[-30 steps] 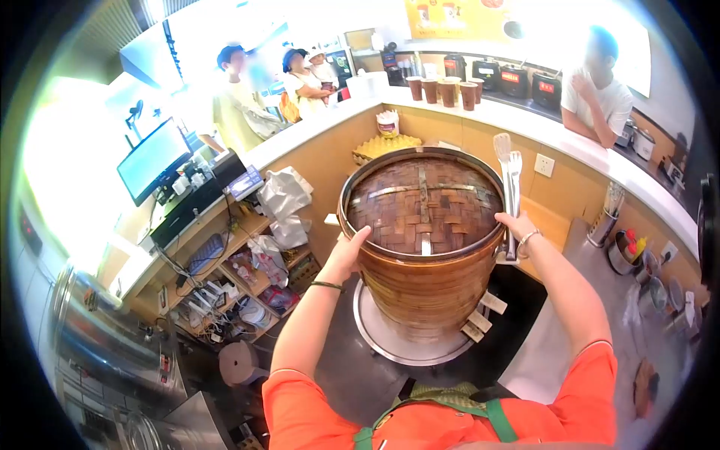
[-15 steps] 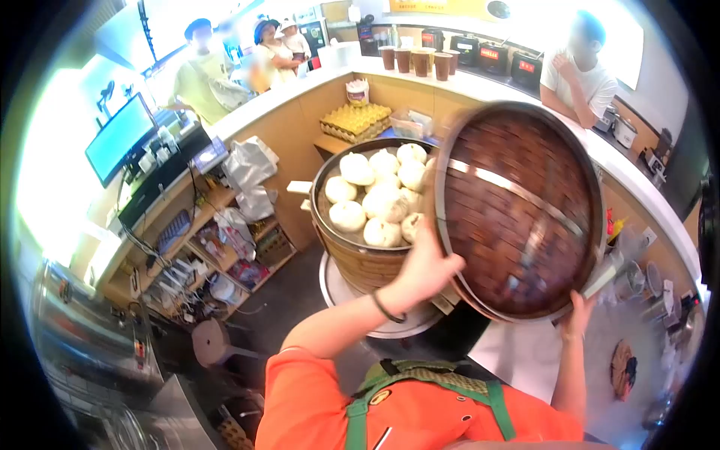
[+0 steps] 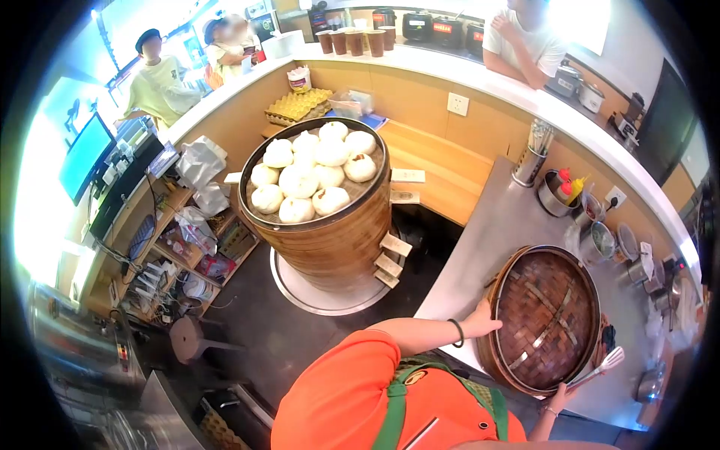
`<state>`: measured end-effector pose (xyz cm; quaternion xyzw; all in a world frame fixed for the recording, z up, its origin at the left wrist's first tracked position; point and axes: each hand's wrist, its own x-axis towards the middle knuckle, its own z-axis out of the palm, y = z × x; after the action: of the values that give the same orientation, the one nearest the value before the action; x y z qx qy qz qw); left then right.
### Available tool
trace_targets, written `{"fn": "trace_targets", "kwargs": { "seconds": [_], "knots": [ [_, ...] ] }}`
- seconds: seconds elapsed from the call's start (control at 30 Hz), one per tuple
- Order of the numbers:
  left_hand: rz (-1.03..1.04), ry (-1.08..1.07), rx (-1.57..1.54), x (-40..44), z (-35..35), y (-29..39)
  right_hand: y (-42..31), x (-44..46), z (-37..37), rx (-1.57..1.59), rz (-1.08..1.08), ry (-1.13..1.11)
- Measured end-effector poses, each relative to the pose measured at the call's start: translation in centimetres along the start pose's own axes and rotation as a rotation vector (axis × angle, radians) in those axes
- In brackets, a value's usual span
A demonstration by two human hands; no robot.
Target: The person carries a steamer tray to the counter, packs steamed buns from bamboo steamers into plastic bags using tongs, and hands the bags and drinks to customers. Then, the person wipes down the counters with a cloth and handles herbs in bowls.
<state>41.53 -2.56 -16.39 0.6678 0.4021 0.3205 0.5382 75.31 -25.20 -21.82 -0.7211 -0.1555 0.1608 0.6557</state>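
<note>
While the stainless-steel counter (image 3: 472, 247) extends along the right, the bamboo steamer stack (image 3: 322, 251) stands uncovered beyond its left edge. The woven bamboo lid (image 3: 547, 315) is held at the counter's near edge; whether it bears on the surface cannot be confirmed. Should its rim overhang that edge, or one side be let go first, it could tip and fall. Left hand (image 3: 480, 321): forearm across the body, grip on the lid's left rim. Right hand (image 3: 556, 397): arm low, grip on the near rim. Metal tongs (image 3: 606, 363) project beside it; a knock could dislodge them. Steamed buns (image 3: 298, 181) sit atop the stack.
</note>
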Motion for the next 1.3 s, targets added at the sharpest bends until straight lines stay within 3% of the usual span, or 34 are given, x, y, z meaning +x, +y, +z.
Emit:
{"fn": "trace_targets", "kwargs": {
  "seconds": [0.07,0.13,0.17,0.23,0.27,0.3,0.33,0.37,0.4,0.43,0.5,0.6,0.67,0.73,0.8,0.87,0.93,0.97,1.0,1.03,1.07,1.1,1.13,1.17,1.2,1.23,1.27,1.3],
  "knots": [
    [0.035,-0.088,-0.034,1.7,2.1,-1.6,1.6,3.4,-2.1,-0.053,-0.171,-0.068],
    [0.135,-0.255,-0.094,4.0,2.9,-2.6,-6.3,1.9,1.0,-0.431,-0.265,0.067],
    [-0.061,-0.388,0.032,1.8,-0.7,3.6,-8.7,2.4,2.2,-0.567,-0.357,0.076],
    [-0.034,-0.436,-0.035,1.5,-1.1,1.5,-14.4,0.4,6.4,-0.750,-0.747,0.104],
    [-0.012,-0.483,-0.105,1.0,-1.4,-0.1,-16.2,-1.3,9.5,-0.626,-0.692,-0.048],
    [0.147,-0.282,0.047,-0.5,-1.9,-2.4,-17.6,-3.8,12.5,-0.501,-0.628,-0.199],
    [0.121,-0.330,0.104,-1.9,-3.9,-3.1,-18.4,-6.6,15.5,-0.490,-0.495,-0.403],
    [0.095,-0.374,0.157,-3.7,-6.3,-3.6,-22.4,-11.8,19.0,-0.488,-0.067,-0.622],
    [0.109,-0.301,0.125,-5.7,-8.5,-4.0,-14.9,-9.7,21.1,-0.532,-0.357,-0.752],
    [0.128,-0.236,0.099,-7.9,-11.0,-4.5,-15.8,-13.5,23.7,-0.482,-0.391,-0.802],
    [-0.093,-0.200,0.180,-12.4,-16.2,-4.9,-8.6,-13.9,27.5,-0.610,-0.528,-0.797],
    [-0.229,0.051,0.097,-20.6,-22.3,-7.1,-5.3,-14.2,30.5,-0.900,-0.391,-0.663],
    [-0.298,0.162,0.124,-25.0,-26.1,-8.0,-9.2,-16.7,31.5,-0.981,-0.309,-0.646],
    [-0.451,0.254,0.103,-29.8,-29.1,-9.5,-3.6,-13.7,32.4,-0.924,-0.345,-0.582],
    [-0.440,0.382,0.021,-33.9,-31.7,-11.5,0.2,-12.8,33.3,-1.242,-0.583,-0.307],
    [-0.442,0.397,-0.029,-38.2,-34.9,-13.3,-3.7,-18.1,34.2,-1.657,-0.692,-0.035],
    [-0.486,0.387,0.020,-42.9,-38.5,-13.3,-4.6,-20.2,35.1,-1.488,-0.643,0.153],
    [-0.516,0.444,0.022,-45.6,-40.3,-13.1,-4.2,-20.6,35.7,-1.495,-0.652,0.143],
    [-0.547,0.506,0.026,-48.2,-41.7,-13.2,-2.8,-20.3,36.1,-1.382,-0.898,-0.023],
    [-0.599,0.595,-0.009,-50.9,-43.2,-13.8,-6.2,-25.5,37.9,-1.240,-1.132,-0.187],
    [-0.614,0.597,-0.013,-53.5,-44.5,-14.3,-8.8,-31.8,39.7,-0.993,-0.928,-0.590],
    [-0.664,0.694,-0.022,-56.0,-45.7,-14.8,-6.5,-36.0,41.8,-0.872,-1.160,-0.622],
    [-0.703,0.792,-0.026,-57.6,-47.4,-15.4,-9.8,-43.7,44.3,-1.134,-0.975,-1.009],
    [-0.788,0.861,-0.087,-58.9,-48.8,-15.8,-6.6,-47.8,46.2,-1.252,-1.107,-1.137],
    [-0.800,0.850,-0.089,-60.0,-49.7,-16.6,-4.2,-52.2,47.4,-0.875,-1.187,-1.252],
    [-0.712,0.975,-0.199,-60.7,-50.7,-17.8,-2.9,-57.5,49.7,-0.699,-0.936,-1.415],
    [-0.613,1.101,-0.306,-61.1,-51.9,-18.8,-2.3,-62.3,53.2,-0.816,-0.856,-1.607],
    [-0.619,1.147,-0.351,-61.1,-53.4,-18.9,-5.0,-67.9,56.5,-0.786,-0.930,-1.718]
  ]
}}
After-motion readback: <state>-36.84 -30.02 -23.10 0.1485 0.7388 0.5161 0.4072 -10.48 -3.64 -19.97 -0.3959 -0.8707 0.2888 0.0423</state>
